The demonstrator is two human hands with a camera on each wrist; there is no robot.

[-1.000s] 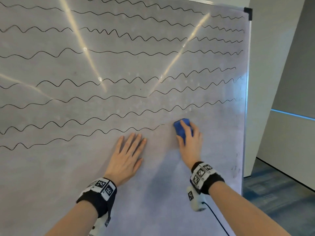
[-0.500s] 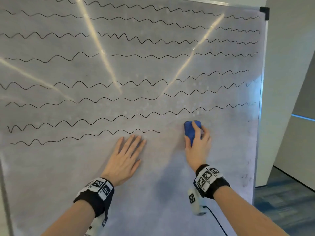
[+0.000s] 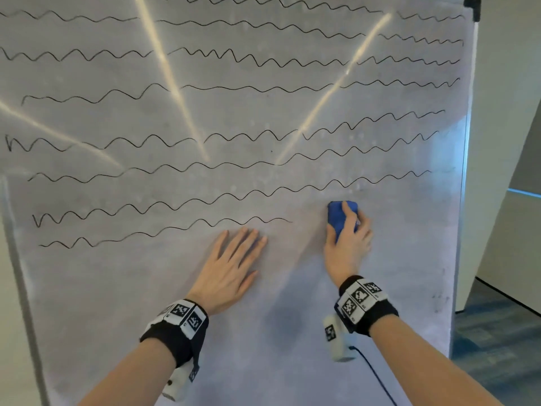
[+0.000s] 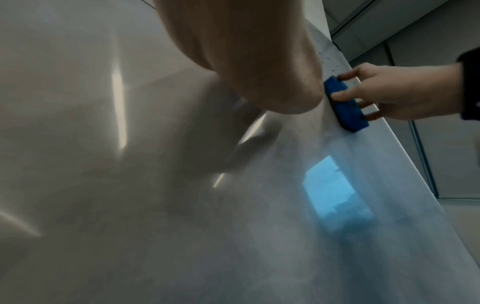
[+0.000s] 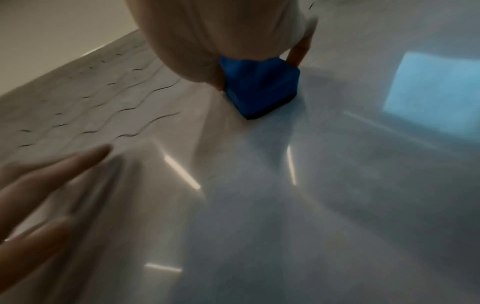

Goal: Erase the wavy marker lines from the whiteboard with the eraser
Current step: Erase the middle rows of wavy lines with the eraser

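Observation:
Several black wavy lines run across the upright whiteboard. The lowest wavy line ends just left of the blue eraser, and the board to its right is wiped. My right hand grips the eraser and holds it against the board, thumb on one side and fingers on the other. My left hand lies flat on the board with fingers straight, just below the end of that lowest line. In the left wrist view only the heel of that hand shows.
The board's right edge and black corner cap stand close to a pale wall. Blue-grey carpet lies at the lower right. The board's left frame shows at the far left. Light streaks glare across the board.
The view has shifted left, so the board's left frame now shows. The right hand with the eraser has slid slightly right of the lowest line's end. The left hand has stayed flat.

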